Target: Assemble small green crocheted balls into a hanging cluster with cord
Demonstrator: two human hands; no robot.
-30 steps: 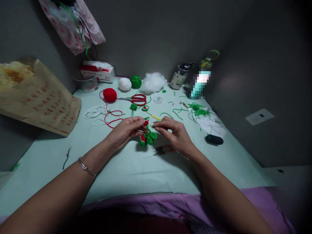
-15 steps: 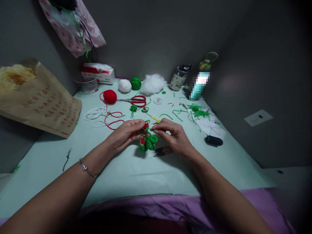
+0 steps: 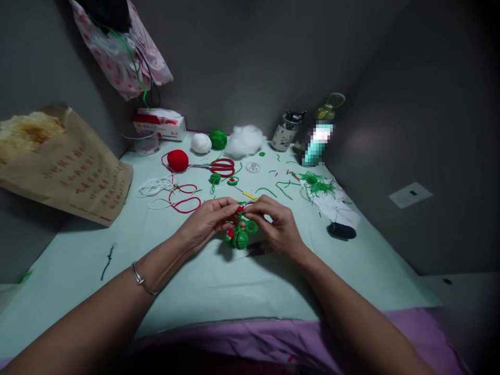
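Note:
My left hand (image 3: 213, 216) is closed, thumb and fingers pinching the small red top of a green and red crochet piece (image 3: 239, 238). Rounded green crochet parts and a green ring (image 3: 251, 225) dangle below the fingers. Close against it, my right hand (image 3: 275, 221) is closed in a pinch at the red part; what its fingertips hold is too small to make out. Under the right hand lie small dark-bladed snips (image 3: 258, 250), partly covered. Just beyond the hands is a yellow-handled crochet hook (image 3: 249, 196).
Behind lie red-handled scissors (image 3: 222, 167), a red yarn ball (image 3: 177, 160), a white yarn ball (image 3: 201, 143), a green yarn ball (image 3: 217, 139) and white stuffing (image 3: 246, 140). A paper bag (image 3: 89, 177) stands left. Green scraps (image 3: 318, 182) and a dark cylinder (image 3: 341, 230) lie right.
My right hand's fingertips have come in closer to the left hand's, against the red part. The crochet piece has turned slightly. The whole view has shifted a little.

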